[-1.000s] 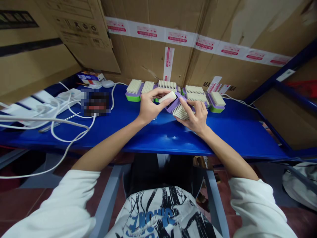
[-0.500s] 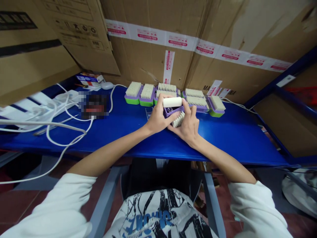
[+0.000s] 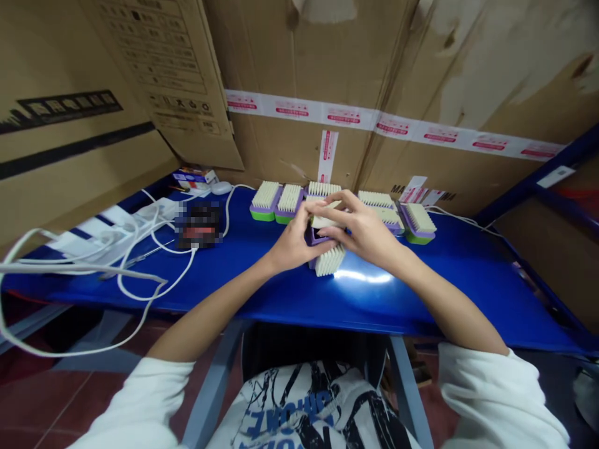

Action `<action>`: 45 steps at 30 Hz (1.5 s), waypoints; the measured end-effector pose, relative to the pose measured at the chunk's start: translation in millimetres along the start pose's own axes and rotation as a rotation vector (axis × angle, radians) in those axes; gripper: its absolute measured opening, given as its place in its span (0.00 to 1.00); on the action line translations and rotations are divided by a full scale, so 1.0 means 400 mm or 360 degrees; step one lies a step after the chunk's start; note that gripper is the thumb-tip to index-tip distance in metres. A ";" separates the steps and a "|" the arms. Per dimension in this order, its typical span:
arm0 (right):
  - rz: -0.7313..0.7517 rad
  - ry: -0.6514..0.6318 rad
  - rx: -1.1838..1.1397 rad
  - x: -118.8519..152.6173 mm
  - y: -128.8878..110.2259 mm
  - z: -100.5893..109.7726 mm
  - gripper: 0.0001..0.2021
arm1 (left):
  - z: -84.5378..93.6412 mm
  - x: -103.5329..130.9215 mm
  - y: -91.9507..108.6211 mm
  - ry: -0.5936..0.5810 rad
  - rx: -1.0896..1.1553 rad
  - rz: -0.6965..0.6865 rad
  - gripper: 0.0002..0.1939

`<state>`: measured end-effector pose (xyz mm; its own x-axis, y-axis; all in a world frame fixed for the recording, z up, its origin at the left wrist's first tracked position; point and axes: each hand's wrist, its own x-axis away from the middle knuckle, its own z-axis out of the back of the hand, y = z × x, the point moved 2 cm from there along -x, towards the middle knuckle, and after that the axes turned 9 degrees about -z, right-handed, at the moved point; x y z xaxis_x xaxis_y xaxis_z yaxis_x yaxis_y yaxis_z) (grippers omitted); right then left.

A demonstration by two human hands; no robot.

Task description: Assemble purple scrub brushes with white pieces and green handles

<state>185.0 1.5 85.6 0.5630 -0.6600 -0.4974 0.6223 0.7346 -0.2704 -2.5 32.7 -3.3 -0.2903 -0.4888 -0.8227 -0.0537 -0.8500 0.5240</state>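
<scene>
The right hand has come over the top and now pinches the small white bar onto the purple brush with white bristles; the left hand grips that brush from the side, bristles down, above the blue metal table; more brushes wait in a row behind.

brush row behind, cables left, bare table right

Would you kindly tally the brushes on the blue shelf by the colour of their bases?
Green-based brushes in the back row: 3, at and.
Brushes whose base colour is hidden or unclear: 3, at and.
Purple brush in both hands: 1.
Total: 7.
</scene>
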 end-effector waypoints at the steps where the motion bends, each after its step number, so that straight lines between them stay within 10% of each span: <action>1: -0.0028 -0.0013 -0.0046 -0.004 0.004 0.005 0.18 | -0.001 0.002 -0.002 0.0062 0.0033 0.0011 0.40; 18: -0.0059 -0.0016 -0.0330 0.007 0.012 0.045 0.08 | 0.014 -0.018 0.048 0.0340 -0.0275 -0.0256 0.24; 45: -0.0021 -0.0131 -0.0230 0.006 0.004 0.044 0.10 | 0.046 -0.037 0.039 0.0097 -0.0125 -0.0117 0.29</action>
<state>196.8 -1.7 98.6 0.6014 -0.6763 -0.4254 0.5487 0.7367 -0.3954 -16.7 30.1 21.2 -0.2295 -0.4336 -0.8714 0.0033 -0.8956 0.4448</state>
